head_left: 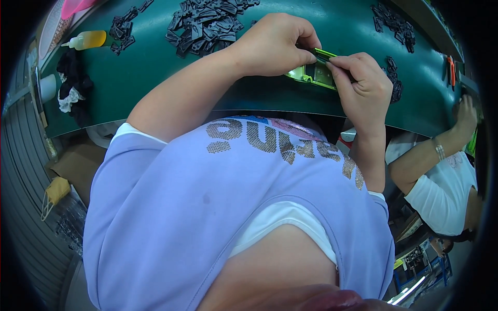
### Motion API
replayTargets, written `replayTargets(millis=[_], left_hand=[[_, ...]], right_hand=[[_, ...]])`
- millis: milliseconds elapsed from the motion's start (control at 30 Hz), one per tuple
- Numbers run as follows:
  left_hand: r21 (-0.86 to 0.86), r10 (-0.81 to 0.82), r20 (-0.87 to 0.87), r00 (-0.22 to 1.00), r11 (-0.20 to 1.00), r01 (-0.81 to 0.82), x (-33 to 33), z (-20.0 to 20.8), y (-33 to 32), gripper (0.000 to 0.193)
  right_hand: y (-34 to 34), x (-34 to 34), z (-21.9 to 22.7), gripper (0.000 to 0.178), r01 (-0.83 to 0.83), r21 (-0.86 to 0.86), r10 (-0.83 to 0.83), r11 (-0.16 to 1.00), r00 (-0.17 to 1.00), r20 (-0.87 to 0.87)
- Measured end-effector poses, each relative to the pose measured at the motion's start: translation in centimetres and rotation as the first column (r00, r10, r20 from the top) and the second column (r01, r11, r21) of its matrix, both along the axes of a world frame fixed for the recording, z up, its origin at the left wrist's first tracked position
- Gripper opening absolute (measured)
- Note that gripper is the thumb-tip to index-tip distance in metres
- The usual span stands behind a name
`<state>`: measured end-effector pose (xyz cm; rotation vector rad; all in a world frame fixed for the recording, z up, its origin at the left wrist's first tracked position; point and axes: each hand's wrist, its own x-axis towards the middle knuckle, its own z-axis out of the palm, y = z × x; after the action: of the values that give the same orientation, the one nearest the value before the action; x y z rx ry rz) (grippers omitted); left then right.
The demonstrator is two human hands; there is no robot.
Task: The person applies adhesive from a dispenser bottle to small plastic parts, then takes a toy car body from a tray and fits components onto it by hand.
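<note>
Near the table's front edge I hold a bright green plastic frame-like part [324, 78] between both hands. My left hand [275, 45] is closed, its thumb and fingers pinching the part's far left edge. My right hand [364, 85] pinches at its right end, thumb and forefinger pressed together by the upper rim. A dark strip shows along that rim between my fingertips; whether it is a separate piece I cannot tell. Beyond my left wrist lies a large pile of small black plastic pieces [205, 26].
Smaller heaps of black pieces lie at the far left [123, 28], far right [397, 26] and beside my right hand [393, 78]. A bottle of yellow liquid [91, 40] and dark cloth [70, 78] are left. Orange-handled pliers [451, 71] lie right, near a co-worker's arm [436, 153].
</note>
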<state>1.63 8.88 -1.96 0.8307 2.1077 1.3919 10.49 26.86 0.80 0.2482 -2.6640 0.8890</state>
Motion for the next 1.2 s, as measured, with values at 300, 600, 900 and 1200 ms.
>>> replayTargets(millis=[300,600,900,1200], left_hand=[[0.005,0.012,-0.041,0.999,1.000,-0.012,0.2,0.0,0.1,0.016],[0.009,0.006,-0.139,0.990,1.000,-0.005,-0.5,0.1,0.1,0.015],[-0.070,-0.074,-0.560,0.825,0.997,0.042,0.1,0.9,0.5,0.015],[-0.098,-0.107,-0.678,0.727,0.994,0.055,0.1,1.0,0.9,0.009]], right_hand=[[-0.8,0.1,-0.1,0.007,0.068,-0.011,-0.068,0.998,0.997,-0.021],[0.5,-1.0,0.3,0.013,-0.065,0.356,0.116,0.932,0.985,-0.124],[0.7,-2.5,2.3,0.010,-0.307,0.562,0.331,0.768,0.942,0.062],[0.1,-2.5,2.3,0.011,-0.312,0.555,0.345,0.771,0.937,0.048]])
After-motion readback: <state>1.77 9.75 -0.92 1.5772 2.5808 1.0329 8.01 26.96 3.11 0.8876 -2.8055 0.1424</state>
